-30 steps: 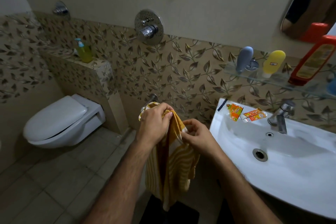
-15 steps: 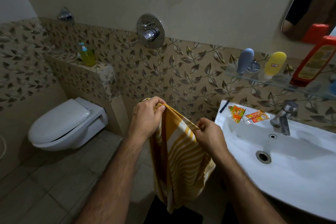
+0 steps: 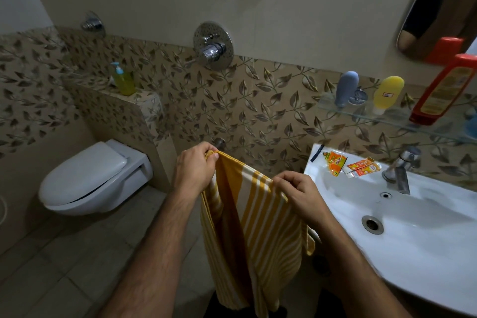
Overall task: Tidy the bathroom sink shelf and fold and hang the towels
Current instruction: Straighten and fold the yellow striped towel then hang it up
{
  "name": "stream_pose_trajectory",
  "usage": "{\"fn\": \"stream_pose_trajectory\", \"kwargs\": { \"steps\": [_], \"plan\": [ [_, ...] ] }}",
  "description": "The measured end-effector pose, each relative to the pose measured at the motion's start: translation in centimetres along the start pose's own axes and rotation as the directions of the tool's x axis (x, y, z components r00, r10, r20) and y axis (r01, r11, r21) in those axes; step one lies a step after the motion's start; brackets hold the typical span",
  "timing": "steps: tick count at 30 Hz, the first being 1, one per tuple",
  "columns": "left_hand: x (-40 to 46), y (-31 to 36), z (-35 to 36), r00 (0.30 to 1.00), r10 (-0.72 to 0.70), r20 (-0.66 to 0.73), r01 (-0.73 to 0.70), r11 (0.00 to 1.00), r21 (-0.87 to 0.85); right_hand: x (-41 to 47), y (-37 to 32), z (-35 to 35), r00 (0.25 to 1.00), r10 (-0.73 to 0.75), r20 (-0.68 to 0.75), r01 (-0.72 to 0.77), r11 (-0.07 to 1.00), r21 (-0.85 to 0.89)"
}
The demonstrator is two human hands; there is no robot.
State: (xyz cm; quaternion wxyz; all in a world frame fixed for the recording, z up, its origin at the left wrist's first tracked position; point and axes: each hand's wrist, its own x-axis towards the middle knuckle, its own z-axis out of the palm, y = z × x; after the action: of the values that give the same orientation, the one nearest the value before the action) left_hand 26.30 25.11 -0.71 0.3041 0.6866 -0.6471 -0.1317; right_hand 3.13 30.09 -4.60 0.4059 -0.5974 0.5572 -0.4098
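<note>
Between the white wall-hung toilet (image 3: 95, 178) and the white ceramic sink (image 3: 402, 227), the person is holding a yellow-and-white striped cloth towel (image 3: 255, 227) up in the air by its top edge. The left hand (image 3: 193, 170) is pinching one upper corner with curled fingers, its grip closed on the cloth, and the right hand (image 3: 296, 193) is gripping the other end of that edge in the same way, so the span between them is running taut while the rest is hanging down in loose vertical folds toward the tiled floor (image 3: 64, 266). The likeliest trouble, as I judge it, is lying in that slack lower part: its bottom hem is dropping out of view, so the layers may be sagging unevenly, and a fold made now could be coming out crooked. A corner could also be slipping from either pinch, letting the cloth drop to the floor. Swinging it rightward might be brushing the orange sachets (image 3: 351, 164) lying on the sink rim near the chrome tap (image 3: 400, 170). The towel itself is looking thin and soft, with a broad solid yellow band beside narrower white stripes.
</note>
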Motion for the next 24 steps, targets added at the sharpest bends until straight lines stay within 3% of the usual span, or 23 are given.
{"fn": "stream_pose_trajectory", "kwargs": {
  "steps": [4,9,14,17,21,24],
  "plan": [
    [0.2,-0.6,0.2,0.998,-0.035,0.048,0.035,0.999,0.013,-0.1,0.5,-0.1,0.999,-0.028,0.042,0.034,0.991,-0.131],
    [-0.2,-1.2,1.7,0.980,-0.130,0.150,0.132,0.991,-0.004,0.7,0.5,0.7,0.988,-0.053,-0.148,0.004,0.950,-0.313],
    [-2.5,-1.4,3.1,0.935,-0.115,0.337,0.205,0.947,-0.247,1.4,-0.4,1.9,0.960,-0.135,-0.245,-0.017,0.846,-0.533],
    [-3.7,-0.9,3.7,0.929,0.051,0.366,0.082,0.937,-0.339,1.6,-0.7,2.0,0.962,-0.213,-0.172,0.072,0.804,-0.590],
    [-3.4,-0.2,3.9,0.853,0.256,0.455,-0.022,0.888,-0.459,1.3,-0.9,2.3,0.948,-0.295,0.120,0.312,0.780,-0.543],
    [-3.0,0.0,3.9,0.822,0.303,0.482,-0.042,0.876,-0.480,1.0,-0.8,2.1,0.937,-0.331,0.109,0.340,0.801,-0.492]
  ]
}}
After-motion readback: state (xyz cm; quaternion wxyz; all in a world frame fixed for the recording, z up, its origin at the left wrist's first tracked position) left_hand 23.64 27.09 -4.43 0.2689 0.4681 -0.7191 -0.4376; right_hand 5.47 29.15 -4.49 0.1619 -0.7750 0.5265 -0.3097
